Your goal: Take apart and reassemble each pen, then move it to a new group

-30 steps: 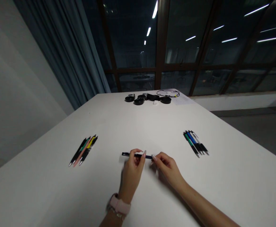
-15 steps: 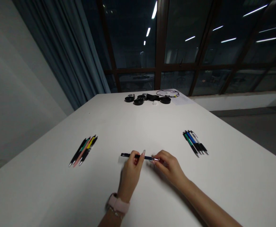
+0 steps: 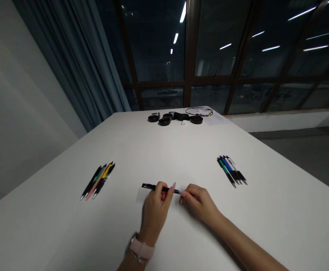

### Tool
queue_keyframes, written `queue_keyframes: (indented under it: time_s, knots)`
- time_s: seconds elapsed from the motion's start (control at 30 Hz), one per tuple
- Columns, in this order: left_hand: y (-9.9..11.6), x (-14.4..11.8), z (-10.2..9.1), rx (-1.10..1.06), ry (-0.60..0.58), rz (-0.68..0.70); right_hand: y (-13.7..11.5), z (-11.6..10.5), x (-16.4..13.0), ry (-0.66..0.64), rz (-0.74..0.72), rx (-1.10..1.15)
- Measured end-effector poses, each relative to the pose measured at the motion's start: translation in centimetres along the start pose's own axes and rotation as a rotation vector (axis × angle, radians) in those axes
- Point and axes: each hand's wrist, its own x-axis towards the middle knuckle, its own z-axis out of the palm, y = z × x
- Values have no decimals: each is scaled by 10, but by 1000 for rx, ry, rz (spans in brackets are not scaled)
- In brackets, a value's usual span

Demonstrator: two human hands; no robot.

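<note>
A dark blue pen (image 3: pixel 150 186) lies nearly level just above the white table (image 3: pixel 164 150). My left hand (image 3: pixel 155 210) pinches its middle between thumb and fingers. My right hand (image 3: pixel 199 201) grips the pen's right end with its fingertips. The tip end is hidden by those fingers. A pink watch band sits on my left wrist. A bundle of several pens (image 3: pixel 98 180) with green, pink and yellow barrels lies to the left. Another bundle of several pens (image 3: pixel 231 171) with green, blue and white barrels lies to the right.
At the far end of the table lie black round items (image 3: pixel 175 118), a coiled cable (image 3: pixel 198 111) and a sheet of paper (image 3: pixel 216 119). A curtain hangs at the left beside dark windows. The table's right edge drops to a grey floor.
Both hands and the pen have slid slightly toward me and lower. The right fingers have closed in more tightly on the pen's end.
</note>
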Motion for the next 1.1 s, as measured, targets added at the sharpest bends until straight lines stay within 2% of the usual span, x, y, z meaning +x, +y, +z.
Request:
queue_keyframes:
  time_s: [0.17, 0.27, 0.43, 0.6, 0.73, 0.9, 1.1]
  knots:
    - [1, 0, 1, 40, -5, 50, -8, 9, 2, -68, 281, 339]
    - [2, 0, 2, 54, 2, 45, -13, 9, 3, -71, 328, 414]
    - [5, 0, 2, 11, -8, 0, -18, 4, 4, -63, 297, 402]
    - [6, 2, 2, -76, -23, -52, -12, 2, 3, -107, 218, 361]
    - [5, 3, 3, -126, -20, -84, -4, 4, -1, -12, 183, 247]
    - [6, 2, 2, -141, -19, -79, -3, 1, -4, 86, 51, -40]
    - [6, 2, 2, -115, -40, -71, -6, 2, -2, 38, 59, -78]
